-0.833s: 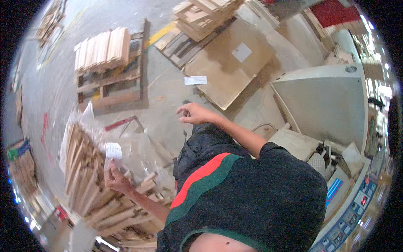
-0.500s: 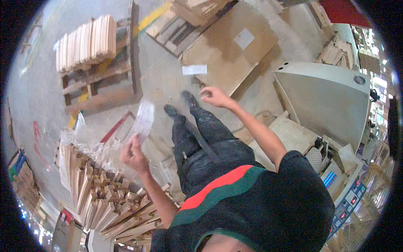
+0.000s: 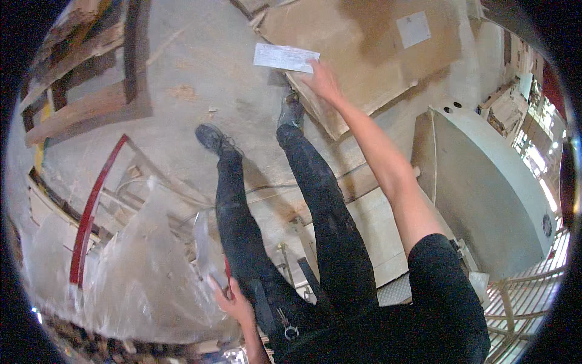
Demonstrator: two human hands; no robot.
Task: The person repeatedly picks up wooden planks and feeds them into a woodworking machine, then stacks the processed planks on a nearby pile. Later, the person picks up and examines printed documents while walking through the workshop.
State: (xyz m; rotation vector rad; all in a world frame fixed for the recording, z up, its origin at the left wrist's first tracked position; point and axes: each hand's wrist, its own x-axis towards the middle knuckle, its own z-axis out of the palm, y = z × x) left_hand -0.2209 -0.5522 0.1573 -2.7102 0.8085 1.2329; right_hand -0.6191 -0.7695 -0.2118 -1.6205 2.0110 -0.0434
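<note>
A white printed paper slip (image 3: 282, 57) is ahead of me, by the near corner of a cardboard-covered stack. My right hand (image 3: 322, 84) has the slip's right end pinched in its fingers. Whether the slip still rests on anything cannot be made out. Low beside my left thigh, my left hand (image 3: 235, 303) is closed on another paper sheet (image 3: 203, 242), which is seen nearly edge-on and blurred.
The brown cardboard sheet (image 3: 370, 67) carries a white label (image 3: 413, 29). Wooden pallets (image 3: 85, 112) lie at far left. Clear plastic film (image 3: 151, 267) and a red bar (image 3: 97, 212) are at left, a large grey metal cabinet (image 3: 479, 188) at right.
My right hand has reached forward and taken hold of the slip's end. The left hand has dropped lower beside my leg with its paper. My view has shifted and my feet have moved apart.
</note>
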